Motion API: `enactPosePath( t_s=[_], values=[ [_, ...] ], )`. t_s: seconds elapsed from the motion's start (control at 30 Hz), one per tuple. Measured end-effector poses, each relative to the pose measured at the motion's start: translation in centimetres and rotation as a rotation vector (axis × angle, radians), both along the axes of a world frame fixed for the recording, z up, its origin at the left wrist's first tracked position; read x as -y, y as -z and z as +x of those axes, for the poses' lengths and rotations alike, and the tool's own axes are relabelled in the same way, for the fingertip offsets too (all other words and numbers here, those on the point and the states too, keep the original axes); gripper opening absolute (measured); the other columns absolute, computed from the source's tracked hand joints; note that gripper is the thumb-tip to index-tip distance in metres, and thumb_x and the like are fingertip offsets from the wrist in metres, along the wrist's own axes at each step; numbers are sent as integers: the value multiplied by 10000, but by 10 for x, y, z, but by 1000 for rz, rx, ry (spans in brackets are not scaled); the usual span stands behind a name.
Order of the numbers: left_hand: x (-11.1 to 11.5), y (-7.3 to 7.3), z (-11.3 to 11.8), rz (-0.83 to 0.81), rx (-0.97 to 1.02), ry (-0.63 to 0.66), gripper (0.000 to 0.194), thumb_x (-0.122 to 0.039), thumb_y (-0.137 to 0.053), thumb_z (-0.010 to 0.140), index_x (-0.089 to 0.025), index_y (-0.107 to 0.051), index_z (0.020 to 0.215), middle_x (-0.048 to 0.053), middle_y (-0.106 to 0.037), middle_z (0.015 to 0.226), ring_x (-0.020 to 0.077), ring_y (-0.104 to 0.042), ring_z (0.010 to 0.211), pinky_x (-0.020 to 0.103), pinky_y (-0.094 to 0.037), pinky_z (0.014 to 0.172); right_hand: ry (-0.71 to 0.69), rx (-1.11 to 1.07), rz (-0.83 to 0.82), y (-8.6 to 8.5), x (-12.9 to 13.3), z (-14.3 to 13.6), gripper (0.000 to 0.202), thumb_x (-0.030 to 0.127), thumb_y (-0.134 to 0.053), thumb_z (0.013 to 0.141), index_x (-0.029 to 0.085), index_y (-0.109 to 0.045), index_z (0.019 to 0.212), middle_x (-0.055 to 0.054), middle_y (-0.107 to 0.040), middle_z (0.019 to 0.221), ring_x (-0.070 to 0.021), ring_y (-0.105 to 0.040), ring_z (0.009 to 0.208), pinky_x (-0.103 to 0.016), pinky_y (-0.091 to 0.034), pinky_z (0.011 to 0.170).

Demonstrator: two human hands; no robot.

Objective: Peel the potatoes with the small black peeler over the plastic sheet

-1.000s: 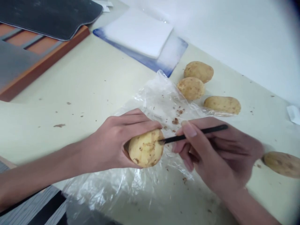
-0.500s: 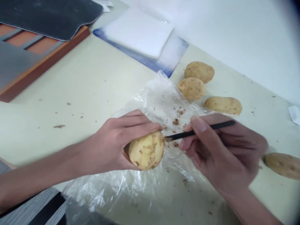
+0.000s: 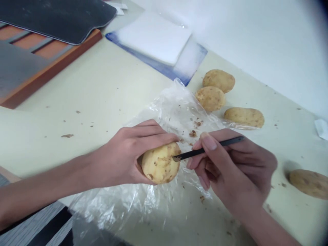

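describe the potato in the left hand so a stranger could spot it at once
On the pale table lies a crumpled clear plastic sheet. Over it, the left hand grips a potato with a yellow, brown-flecked end showing. Unlike the other four potatoes, it is held, with the right hand bringing a black stick to its surface.

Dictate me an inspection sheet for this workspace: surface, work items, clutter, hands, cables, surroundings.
Surface: pale table, partly covered by crumpled clear plastic.
Work items: held potato, brown-spotted; thin black tool, tip at the potato.
Clutter: brown scraps on plastic and table; four loose potatoes.
Hands: left hand grips the potato; right hand grips the tool.
Cables: nothing seen.
Surroundings: white slab on a blue-edged sheet; black mat overlapping an orange-edged frame.
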State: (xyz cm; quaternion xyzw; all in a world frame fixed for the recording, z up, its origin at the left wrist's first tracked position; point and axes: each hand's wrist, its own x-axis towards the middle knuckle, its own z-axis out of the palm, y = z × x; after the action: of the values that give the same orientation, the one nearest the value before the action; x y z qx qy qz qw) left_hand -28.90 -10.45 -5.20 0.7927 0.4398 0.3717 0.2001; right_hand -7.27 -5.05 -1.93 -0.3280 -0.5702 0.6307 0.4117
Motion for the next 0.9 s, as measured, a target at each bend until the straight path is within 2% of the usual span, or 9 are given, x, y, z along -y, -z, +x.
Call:
enactPosePath(
  t_s=[0.2,0.47,0.63,0.77,0.9],
  values=[
    [-1,0,0,44,10,12,715,-439,-876,776,-144,-602,1368,128,-747,1162,249,-711,1045,392,-627,869,-71,-26,-143,5,1,-1,153,257,-708,987,198,-768,859,-9,-734,639,-63,-556,334,-145,-355,306],
    [1,0,0,22,9,9,726,-450,-876,775,-134,-600,1368,123,-739,1187,238,-690,1064,382,-619,881,-59,-23,-162,8,-1,-1,154,271,-720,973,210,-777,844,-10,-723,616,-80,-551,329,-171,-334,301],
    [0,1,0,45,21,11,667,-397,-859,805,-149,-600,1367,97,-739,1167,212,-685,1045,353,-608,877,-136,-5,-240,6,3,-1,176,297,-699,993,217,-771,854,-1,-728,622,-68,-560,330,-151,-355,310],
    [0,1,0,32,14,16,696,-399,-865,798,-152,-587,1387,97,-736,1175,209,-686,1039,351,-606,875,-107,-18,-222,5,4,-1,163,287,-717,982,207,-770,851,1,-725,622,-49,-552,338,-124,-364,322],
    [0,-1,1,57,16,11,659,-393,-851,813,-169,-592,1377,83,-737,1169,197,-677,1044,329,-608,876,-140,0,-238,5,4,-1,166,294,-710,990,202,-764,863,4,-724,619,-40,-564,348,-102,-383,346]
  ],
)
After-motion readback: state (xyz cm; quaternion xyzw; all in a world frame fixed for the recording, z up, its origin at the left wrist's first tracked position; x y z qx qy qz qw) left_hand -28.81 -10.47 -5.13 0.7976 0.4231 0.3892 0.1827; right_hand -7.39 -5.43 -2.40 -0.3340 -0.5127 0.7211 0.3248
